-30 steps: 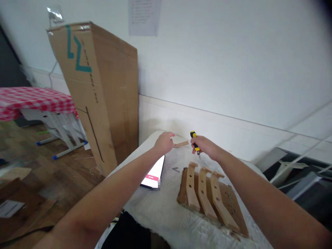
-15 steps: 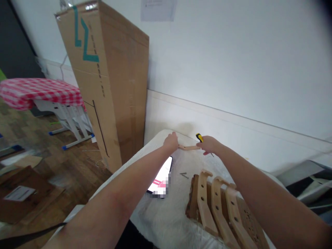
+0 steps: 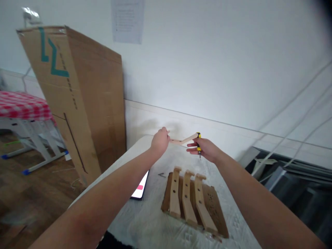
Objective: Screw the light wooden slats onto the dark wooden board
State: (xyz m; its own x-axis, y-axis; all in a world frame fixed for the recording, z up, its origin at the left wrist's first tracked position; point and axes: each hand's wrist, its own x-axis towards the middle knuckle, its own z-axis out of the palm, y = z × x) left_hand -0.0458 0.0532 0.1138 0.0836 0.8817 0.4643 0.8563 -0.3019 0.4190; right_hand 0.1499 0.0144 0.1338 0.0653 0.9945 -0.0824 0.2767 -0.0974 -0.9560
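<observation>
Fingers of left hand (image 3: 160, 141) pinch one end of a thin, pale wooden strip (image 3: 181, 140); right hand (image 3: 203, 148) is closed on the other end plus a yellow-black screwdriver (image 3: 198, 145), tip pointing down. Strip is held in the air above the far end of a white-covered table (image 3: 155, 221), slightly tilted, near the wall. Below, w/ clear air between, lies a wooden assembly (image 3: 192, 202) of three slotted ribs on a drilled board. Phone (image 3: 140, 181) sits at table's left edge; tall cardboard box (image 3: 77, 97) stands beyond.
</observation>
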